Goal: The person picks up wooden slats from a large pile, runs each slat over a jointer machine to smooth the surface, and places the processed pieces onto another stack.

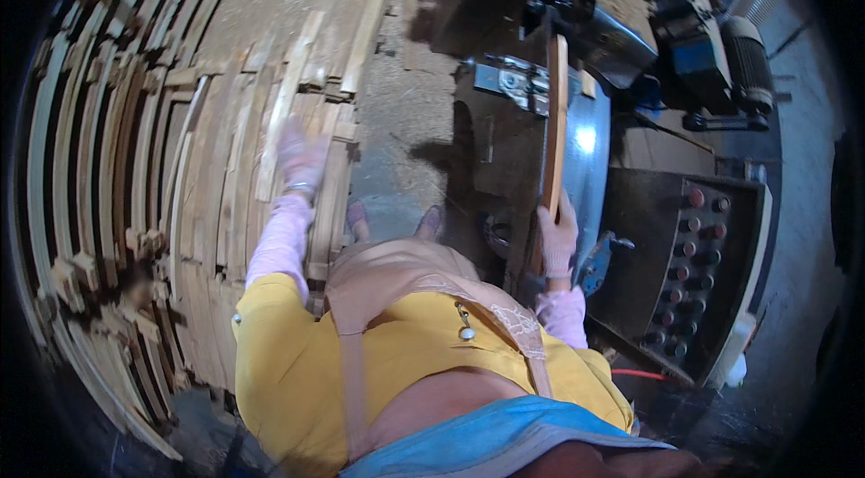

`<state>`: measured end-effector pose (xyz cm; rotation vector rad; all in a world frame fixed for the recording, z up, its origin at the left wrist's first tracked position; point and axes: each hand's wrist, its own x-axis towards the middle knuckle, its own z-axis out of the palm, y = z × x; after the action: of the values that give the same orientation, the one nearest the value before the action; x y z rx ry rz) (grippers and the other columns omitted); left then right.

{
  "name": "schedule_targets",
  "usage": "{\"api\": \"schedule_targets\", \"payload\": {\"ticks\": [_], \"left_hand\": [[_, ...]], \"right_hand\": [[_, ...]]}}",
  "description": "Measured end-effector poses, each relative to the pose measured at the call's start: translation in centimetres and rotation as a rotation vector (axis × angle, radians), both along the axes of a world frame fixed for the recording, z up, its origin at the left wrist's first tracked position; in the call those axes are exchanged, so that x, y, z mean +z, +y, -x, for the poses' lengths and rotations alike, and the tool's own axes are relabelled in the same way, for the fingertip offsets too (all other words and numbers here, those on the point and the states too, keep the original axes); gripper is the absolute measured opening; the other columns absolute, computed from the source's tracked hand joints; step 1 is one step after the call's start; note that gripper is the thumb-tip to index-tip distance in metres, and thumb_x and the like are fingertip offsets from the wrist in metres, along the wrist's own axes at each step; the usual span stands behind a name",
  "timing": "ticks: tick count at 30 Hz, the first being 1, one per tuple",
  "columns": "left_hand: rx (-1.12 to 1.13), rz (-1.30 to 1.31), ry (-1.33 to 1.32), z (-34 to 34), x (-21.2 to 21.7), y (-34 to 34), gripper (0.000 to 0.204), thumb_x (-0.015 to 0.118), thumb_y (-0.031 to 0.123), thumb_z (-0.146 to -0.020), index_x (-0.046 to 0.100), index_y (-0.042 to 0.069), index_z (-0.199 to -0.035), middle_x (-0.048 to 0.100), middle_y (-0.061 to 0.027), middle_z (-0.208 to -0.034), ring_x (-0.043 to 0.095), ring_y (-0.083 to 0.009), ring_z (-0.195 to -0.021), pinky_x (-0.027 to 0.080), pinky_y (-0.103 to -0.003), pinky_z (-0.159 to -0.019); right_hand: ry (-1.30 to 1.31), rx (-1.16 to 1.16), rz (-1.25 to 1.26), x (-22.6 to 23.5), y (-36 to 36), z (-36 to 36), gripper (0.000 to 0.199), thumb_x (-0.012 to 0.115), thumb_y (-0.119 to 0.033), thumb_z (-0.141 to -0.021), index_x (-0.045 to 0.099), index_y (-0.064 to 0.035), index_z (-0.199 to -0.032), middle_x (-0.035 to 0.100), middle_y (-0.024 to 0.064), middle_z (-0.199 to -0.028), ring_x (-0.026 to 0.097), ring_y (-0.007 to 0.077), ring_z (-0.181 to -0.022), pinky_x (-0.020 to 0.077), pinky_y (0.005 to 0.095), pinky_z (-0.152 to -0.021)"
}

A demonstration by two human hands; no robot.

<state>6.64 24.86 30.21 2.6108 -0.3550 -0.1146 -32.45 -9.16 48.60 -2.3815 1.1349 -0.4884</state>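
My left hand (302, 156), in a pink glove, reaches out over a big stack of long wooden strips (162, 172) and grasps one pale strip (286, 104) lying on top. My right hand (558, 239), also gloved, is closed around the near end of a brown wooden strip (556, 118). That strip stands on edge and runs away from me along the shiny metal table of a woodworking machine (586, 154). I wear a yellow top with pink sleeves and an apron.
A control panel (694, 262) with several red and dark buttons sits to my right. Motors and machine parts (721, 45) stand at the far right. Sawdust covers the floor (401, 109) between the stack and the machine.
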Motion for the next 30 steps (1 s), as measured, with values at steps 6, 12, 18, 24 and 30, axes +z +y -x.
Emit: {"api": "schedule_targets", "payload": {"ticks": [6,12,18,24,30], "left_hand": [[0.042,-0.348,0.052,-2.6,-0.9,5.8,0.076,0.064,0.047,-0.092,0.044,0.008,-0.154,0.049,-0.0202,-0.155,0.045,-0.0359,-0.144,0.035,-0.045,-0.119],[0.187,-0.095,0.218,-3.1,2.0,3.8,0.066,0.066,0.044,-0.088,0.055,0.007,-0.142,0.067,-0.0251,-0.127,0.065,-0.041,-0.115,0.05,-0.048,-0.1],[0.105,0.982,0.795,4.7,11.5,-8.6,0.026,0.068,0.024,-0.092,0.068,0.004,-0.108,0.064,-0.0056,-0.076,0.063,-0.0258,-0.069,0.055,-0.045,-0.065],[-0.431,0.493,0.266,9.5,10.5,-12.6,0.05,0.061,0.044,-0.097,0.065,0.005,-0.128,0.066,-0.0236,-0.128,0.06,-0.0387,-0.124,0.048,-0.046,-0.106],[0.183,-0.232,0.127,-2.1,3.5,5.9,0.073,0.061,0.048,-0.094,0.047,0.005,-0.151,0.046,-0.0217,-0.155,0.042,-0.0335,-0.146,0.032,-0.048,-0.121]], "right_hand": [[0.336,-0.311,0.338,-3.8,0.2,9.2,0.043,0.076,-0.018,-0.085,0.071,-0.0135,-0.128,0.07,0.0209,-0.105,0.066,0.0405,-0.093,0.055,0.0492,-0.084],[0.288,-0.246,0.691,-6.5,-13.4,-4.4,0.019,0.07,-0.028,-0.092,0.076,-0.0152,-0.105,0.065,0.0199,-0.084,0.065,0.0423,-0.081,0.0528,0.0514,-0.068],[-0.228,0.143,-0.004,-2.9,-5.8,-18.7,0.032,0.066,-0.031,-0.097,0.075,-0.0007,-0.103,0.073,0.0225,-0.098,0.069,0.0417,-0.102,0.0536,0.0453,-0.089],[-0.289,0.144,-0.851,1.2,4.3,-19.9,0.045,0.064,-0.024,-0.095,0.065,0.0028,-0.132,0.072,0.0076,-0.111,0.064,0.0164,-0.101,0.0498,0.0302,-0.09],[0.001,-0.042,-0.088,2.7,-1.6,0.1,0.04,0.067,-0.025,-0.095,0.068,-0.0045,-0.129,0.073,0.0158,-0.095,0.068,0.0269,-0.087,0.0517,0.0404,-0.077]]}}
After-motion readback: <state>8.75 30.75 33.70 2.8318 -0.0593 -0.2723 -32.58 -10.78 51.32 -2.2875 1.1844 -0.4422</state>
